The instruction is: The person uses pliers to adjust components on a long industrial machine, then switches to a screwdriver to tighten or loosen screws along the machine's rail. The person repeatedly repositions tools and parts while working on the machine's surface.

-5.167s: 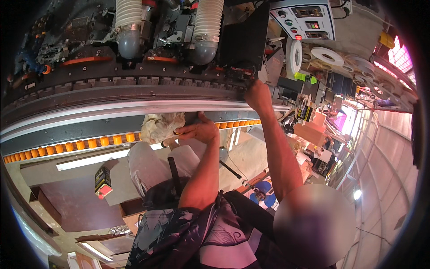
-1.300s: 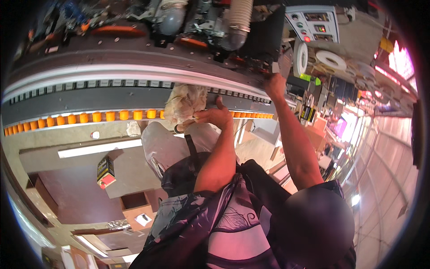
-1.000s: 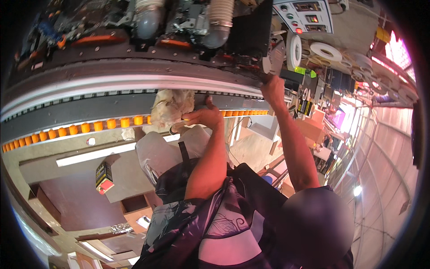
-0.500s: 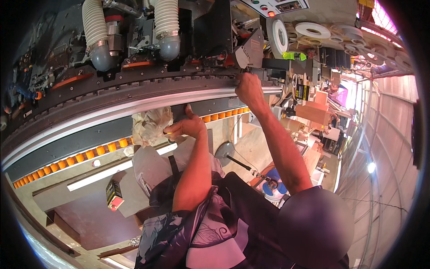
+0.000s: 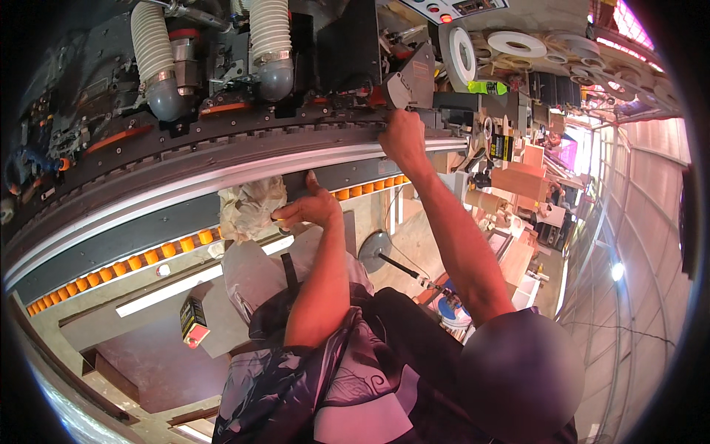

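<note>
My left hand (image 5: 314, 207) rests at the dark rail (image 5: 170, 222) on the front of a long machine. Its thumb points up over the rail, apart from the fingers. Beside its fingertips, a crumpled pale cloth or bag (image 5: 251, 209) hangs over the rail and its orange rollers (image 5: 168, 249). Farther right, my right hand (image 5: 404, 140) is closed at the machine's track (image 5: 310, 140), just below a grey angled housing (image 5: 411, 78). Whatever its fingers grip is hidden from view.
Two ribbed hoses (image 5: 271, 29) enter the machine at the back. A control panel (image 5: 462, 7) and white rings of edging (image 5: 516, 44) are at the far right. A yellow-and-black box (image 5: 193, 322) and a round-based stand (image 5: 375, 251) are below the rail.
My right hand has shifted slightly left and down along the track, its fist still closed. My left hand stays beside the crumpled cloth or bag. The whole view has moved a little.
</note>
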### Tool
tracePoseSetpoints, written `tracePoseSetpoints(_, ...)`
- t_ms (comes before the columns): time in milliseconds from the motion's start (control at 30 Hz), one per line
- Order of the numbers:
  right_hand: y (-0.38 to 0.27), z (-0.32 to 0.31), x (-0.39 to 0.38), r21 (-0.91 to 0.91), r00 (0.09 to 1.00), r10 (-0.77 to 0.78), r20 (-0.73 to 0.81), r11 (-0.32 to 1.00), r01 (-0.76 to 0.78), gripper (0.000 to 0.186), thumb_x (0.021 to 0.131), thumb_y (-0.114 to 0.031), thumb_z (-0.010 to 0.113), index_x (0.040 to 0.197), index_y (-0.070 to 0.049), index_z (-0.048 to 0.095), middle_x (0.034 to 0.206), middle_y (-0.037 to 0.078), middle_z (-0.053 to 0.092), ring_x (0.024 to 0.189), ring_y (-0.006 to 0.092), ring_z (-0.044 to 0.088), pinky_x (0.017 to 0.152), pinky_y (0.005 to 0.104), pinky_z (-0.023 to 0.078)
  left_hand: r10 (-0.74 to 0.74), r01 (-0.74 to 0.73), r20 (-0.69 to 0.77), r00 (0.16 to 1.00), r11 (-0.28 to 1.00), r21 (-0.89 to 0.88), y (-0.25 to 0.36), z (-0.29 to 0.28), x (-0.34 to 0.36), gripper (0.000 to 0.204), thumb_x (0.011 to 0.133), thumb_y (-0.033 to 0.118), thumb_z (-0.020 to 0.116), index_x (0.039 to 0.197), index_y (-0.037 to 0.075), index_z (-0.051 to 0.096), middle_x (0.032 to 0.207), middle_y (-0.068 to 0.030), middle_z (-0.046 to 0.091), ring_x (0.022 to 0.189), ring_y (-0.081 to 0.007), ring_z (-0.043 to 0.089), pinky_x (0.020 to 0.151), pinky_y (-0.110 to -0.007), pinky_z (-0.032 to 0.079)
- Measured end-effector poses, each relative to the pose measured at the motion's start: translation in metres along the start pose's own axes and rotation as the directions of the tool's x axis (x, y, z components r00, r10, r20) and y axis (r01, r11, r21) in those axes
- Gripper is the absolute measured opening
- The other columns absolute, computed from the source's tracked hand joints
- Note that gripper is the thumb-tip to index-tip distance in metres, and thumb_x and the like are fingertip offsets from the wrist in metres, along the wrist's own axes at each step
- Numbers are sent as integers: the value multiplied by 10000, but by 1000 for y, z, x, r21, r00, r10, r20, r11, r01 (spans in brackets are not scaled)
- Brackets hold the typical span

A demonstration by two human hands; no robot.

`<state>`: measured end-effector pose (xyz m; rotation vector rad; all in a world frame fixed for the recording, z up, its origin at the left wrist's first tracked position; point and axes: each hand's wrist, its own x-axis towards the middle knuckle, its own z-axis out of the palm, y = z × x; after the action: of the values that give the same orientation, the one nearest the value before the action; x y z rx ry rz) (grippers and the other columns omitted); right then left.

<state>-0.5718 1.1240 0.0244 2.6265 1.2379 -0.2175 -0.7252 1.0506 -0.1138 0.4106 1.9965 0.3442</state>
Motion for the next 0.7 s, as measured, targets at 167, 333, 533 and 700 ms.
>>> tracePoseSetpoints(167, -25, -3, -1, 38, 991, 111, -72, 993, -108, 172, 757, -61, 693, 887, 6, 785, 888, 314, 735, 934, 503, 730, 865, 538, 596, 1, 0, -28, 1000, 1000, 16, -1, 4, 5, 1422, 877, 381, 888, 1527, -190, -240, 1427, -389, 205, 1303, -518, 460, 1073, -502, 537)
tracePoseSetpoints(333, -41, -4, 2, 38, 985, 149, -93, 989, -146, 206, 772, -94, 728, 930, 23, 790, 918, 313, 745, 957, 498, 735, 878, 532, 596, 25, -28, -50, 998, 997, -77, 5, -4, 2, 1348, 838, 325, 928, 1536, -175, -112, 1376, -363, 251, 1300, -525, 448, 1066, -518, 536)
tracePoseSetpoints(533, -50, 6, 0, -55, 993, 105, -60, 993, -108, 239, 812, -157, 759, 959, 29, 790, 973, 319, 750, 968, 493, 736, 875, 534, 595, -15, 19, 144, 990, 999, -30, 6, -21, 7, 1375, 841, 376, 903, 1545, -141, -160, 1429, -409, 267, 1271, -547, 525, 1072, -509, 529)
tracePoseSetpoints(700, -10, -5, 6, 79, 1000, 12, -2, 997, -12, 264, 821, -158, 747, 1045, -25, 791, 968, 278, 760, 983, 465, 741, 878, 518, 598, 374, -720, 831, 412, 692, 46, 31, -115, -31, 832, 933, 305, 785, 1531, -131, 406, 1398, -314, 579, 1323, -423, 599, 1070, -452, 539)
